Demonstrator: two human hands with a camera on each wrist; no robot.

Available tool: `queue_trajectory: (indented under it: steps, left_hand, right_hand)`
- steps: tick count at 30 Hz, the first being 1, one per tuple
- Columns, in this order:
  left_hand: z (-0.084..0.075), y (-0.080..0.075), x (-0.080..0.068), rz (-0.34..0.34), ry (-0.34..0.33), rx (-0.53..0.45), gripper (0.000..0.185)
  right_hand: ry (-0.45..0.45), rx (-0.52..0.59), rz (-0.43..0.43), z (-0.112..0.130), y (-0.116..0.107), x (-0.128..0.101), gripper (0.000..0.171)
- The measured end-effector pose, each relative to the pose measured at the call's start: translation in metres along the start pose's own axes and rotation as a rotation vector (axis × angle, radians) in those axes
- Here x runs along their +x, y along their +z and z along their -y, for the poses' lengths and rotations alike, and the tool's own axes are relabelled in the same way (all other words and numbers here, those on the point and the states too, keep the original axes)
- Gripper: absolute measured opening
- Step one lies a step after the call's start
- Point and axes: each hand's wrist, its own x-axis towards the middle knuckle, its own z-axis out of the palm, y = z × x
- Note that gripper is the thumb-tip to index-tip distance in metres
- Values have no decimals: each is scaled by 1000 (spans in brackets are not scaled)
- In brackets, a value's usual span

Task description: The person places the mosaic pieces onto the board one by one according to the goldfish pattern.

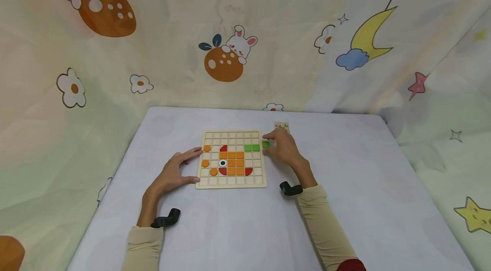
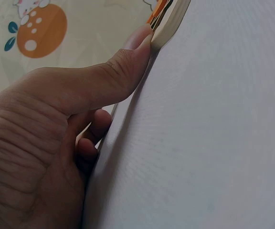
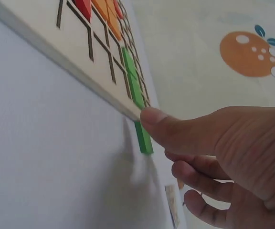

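Note:
A wooden grid board (image 1: 230, 182) lies flat mid-table. It holds orange squares, orange discs, red quarter-rounds, a black-and-white ring and two green squares (image 1: 252, 148). My left hand (image 1: 190, 165) rests open against the board's left edge, its thumb (image 2: 128, 57) pressed to the board's corner (image 2: 171, 24). My right hand (image 1: 273, 145) sits just off the board's right edge. A loose green square tile (image 1: 265, 144) lies on the table there, between forefinger and thumb. In the right wrist view the thumb tip (image 3: 152, 117) touches the green tile (image 3: 143, 138) beside the board (image 3: 42, 43); the other fingers hang loosely curled.
A small printed card (image 1: 281, 125) lies on the table behind my right hand. The table (image 1: 364, 168) wears a pale lilac cloth. Cartoon-print curtains (image 1: 230, 49) close in the back and both sides.

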Motion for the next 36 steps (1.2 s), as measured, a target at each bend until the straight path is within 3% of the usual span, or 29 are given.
queue_trajectory:
  steps: [15,36]
  left_hand:
    - [-2,0,1,12,-17,-15,94]
    - [0,-1,0,12,-5,-16,94]
  right_hand:
    - [22,36,6,-20,7,0,27]
    - [-30,35,-81,-13,0,-2,24]
